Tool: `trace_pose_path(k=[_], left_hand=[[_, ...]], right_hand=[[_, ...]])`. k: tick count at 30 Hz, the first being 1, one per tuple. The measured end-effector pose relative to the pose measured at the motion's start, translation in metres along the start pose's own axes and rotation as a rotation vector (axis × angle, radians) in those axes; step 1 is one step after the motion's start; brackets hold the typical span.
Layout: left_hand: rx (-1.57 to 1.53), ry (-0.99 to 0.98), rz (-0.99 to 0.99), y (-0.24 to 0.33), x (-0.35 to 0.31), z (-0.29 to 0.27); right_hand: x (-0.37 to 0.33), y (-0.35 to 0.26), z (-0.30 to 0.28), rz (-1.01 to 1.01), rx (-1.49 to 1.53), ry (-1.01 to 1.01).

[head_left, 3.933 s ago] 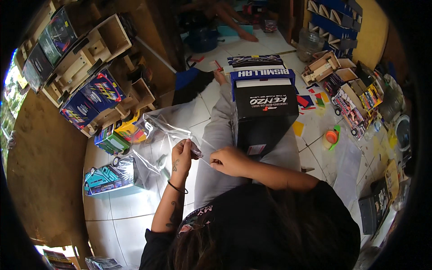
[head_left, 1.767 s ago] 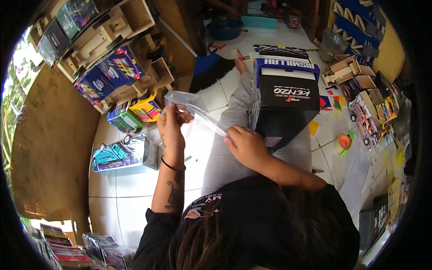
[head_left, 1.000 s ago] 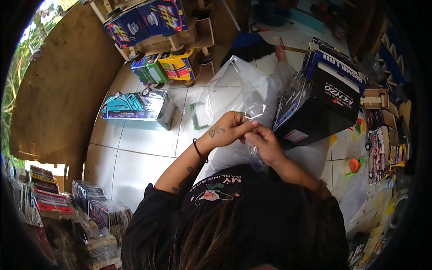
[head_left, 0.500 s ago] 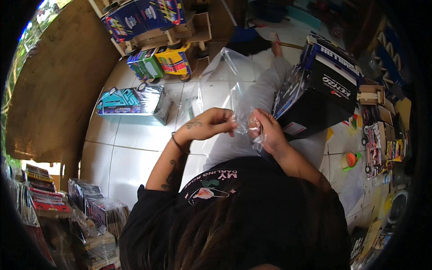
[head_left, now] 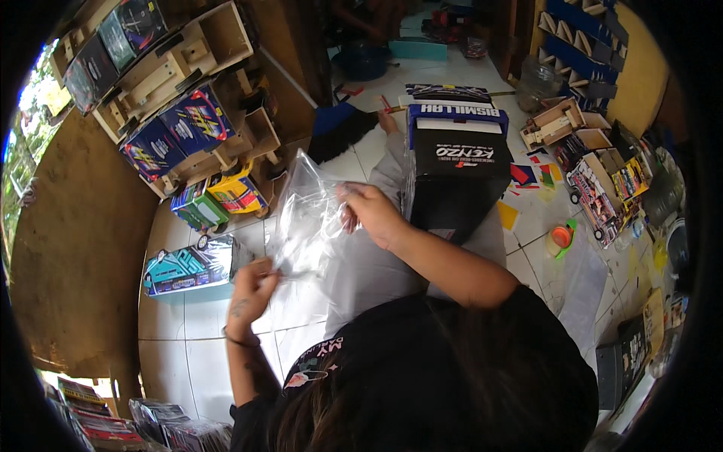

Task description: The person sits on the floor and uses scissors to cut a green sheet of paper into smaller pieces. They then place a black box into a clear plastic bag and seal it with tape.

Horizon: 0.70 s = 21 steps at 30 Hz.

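Observation:
A clear plastic bag [head_left: 307, 207] hangs spread out between my two hands, above the tiled floor and my leg. My left hand [head_left: 254, 290] pinches its lower left edge, thumb against the fingers. Higher up on the right, my right hand [head_left: 369, 213] grips the opposite edge near the top, fingers curled in. Just beyond my right hand, a black model truck box [head_left: 459, 173] with a blue and white front stands over my leg. To the left of my left hand lies a teal toy truck [head_left: 192, 265] on the tiles.
Wooden toy truck frames and blue box bodies [head_left: 177, 135] are stacked at the upper left. A broom [head_left: 339, 128] lies beyond the bag. On the right are paper scraps [head_left: 510, 217], an orange tape roll [head_left: 561, 236] and several toy trucks [head_left: 599, 197]. Wrapped packs [head_left: 105, 428] sit at the lower left.
My hands have moved apart, the left one down and leftward, the right one leftward, stretching the bag between them. The view has turned to the right.

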State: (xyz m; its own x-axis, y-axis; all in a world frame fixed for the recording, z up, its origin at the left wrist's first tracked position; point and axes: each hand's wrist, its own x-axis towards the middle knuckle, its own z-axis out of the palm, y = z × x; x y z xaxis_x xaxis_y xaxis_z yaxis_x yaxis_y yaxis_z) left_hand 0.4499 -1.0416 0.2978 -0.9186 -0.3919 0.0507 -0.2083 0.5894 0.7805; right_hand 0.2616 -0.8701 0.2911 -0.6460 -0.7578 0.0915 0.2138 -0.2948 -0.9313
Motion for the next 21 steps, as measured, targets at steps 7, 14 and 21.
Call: trace_pose_path(k=[7, 14, 21], left_hand=[[-0.091, 0.121, 0.368, -0.021, -0.009, -0.003], [0.026, 0.467, 0.379, -0.027, 0.031, -0.007], [-0.267, 0.999, 0.263, -0.094, 0.029, -0.086]], right_hand=[[-0.019, 0.022, 0.051, -0.598, -0.525, 0.046], [-0.019, 0.003, 0.05, -0.695, -0.793, -0.091], [-0.032, -0.001, 0.0, -0.578, -0.985, 0.073]])
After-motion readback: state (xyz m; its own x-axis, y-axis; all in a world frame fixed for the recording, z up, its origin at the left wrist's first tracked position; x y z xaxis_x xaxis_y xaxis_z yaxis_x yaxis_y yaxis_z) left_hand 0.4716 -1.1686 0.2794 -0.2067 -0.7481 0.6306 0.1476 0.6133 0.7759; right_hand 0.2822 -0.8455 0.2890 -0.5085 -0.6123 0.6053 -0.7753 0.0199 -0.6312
